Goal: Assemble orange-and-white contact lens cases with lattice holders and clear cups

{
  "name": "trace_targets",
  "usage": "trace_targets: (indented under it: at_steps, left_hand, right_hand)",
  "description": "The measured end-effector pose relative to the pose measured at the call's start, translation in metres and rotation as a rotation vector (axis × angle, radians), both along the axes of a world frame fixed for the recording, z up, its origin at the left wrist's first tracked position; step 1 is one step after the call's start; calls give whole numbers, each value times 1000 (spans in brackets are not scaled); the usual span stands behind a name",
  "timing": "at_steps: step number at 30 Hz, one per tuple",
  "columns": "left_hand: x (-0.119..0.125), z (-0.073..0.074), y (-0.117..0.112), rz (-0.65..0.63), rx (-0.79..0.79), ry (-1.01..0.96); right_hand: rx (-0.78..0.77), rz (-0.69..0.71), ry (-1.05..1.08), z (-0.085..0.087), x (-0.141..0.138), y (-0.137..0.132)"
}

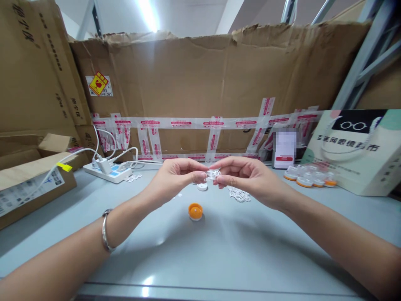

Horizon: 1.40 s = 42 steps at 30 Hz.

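Both my hands meet above the grey table, pinching one small white plastic piece between their fingertips. My left hand holds its left side, and a silver bracelet sits on that wrist. My right hand grips its right side. Below them an orange cap lies on the table. A small white round part sits just under my left fingers. A white lacy sheet of parts lies under my right hand.
A white power strip with cables lies at the back left, beside an open cardboard box. Taped cardboard walls close the back. Several orange-rimmed caps, a white bag and a small box stand at the right.
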<state>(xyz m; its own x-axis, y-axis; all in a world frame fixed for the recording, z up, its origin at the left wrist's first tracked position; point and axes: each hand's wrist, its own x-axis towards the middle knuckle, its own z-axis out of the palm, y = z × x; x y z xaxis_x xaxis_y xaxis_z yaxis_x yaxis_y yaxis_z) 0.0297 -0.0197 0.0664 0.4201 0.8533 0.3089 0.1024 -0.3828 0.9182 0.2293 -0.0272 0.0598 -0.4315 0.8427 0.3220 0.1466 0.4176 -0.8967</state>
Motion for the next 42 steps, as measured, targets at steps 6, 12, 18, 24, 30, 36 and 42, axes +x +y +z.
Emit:
trace_targets:
  at_steps: [6,12,18,24,30,36,42]
  left_hand:
    - [1,-1,-1,-7,5,-3]
    - [2,-4,0,-22,2,-15]
    - [4,-10,0,-60,-28,-85]
    - [5,-10,0,-32,-21,-92]
    - [6,-9,-2,-23,5,-58]
    - [6,-9,-4,-23,97,5]
    - [6,-10,-3,-53,145,11]
  right_hand:
    - [217,-123,-50,-3,-7,-6]
    - [390,-276,-143,-7,-8,-7]
    - [512,-289,-149,-14,-8,0]
    - [416,-224,-27,-17,-11,1]
    - [82,-142,96,-16,-15,-1]
    - [-56,-83,101,-11,-14,0]
    - [-143,-85,97,-9,-13,-1]
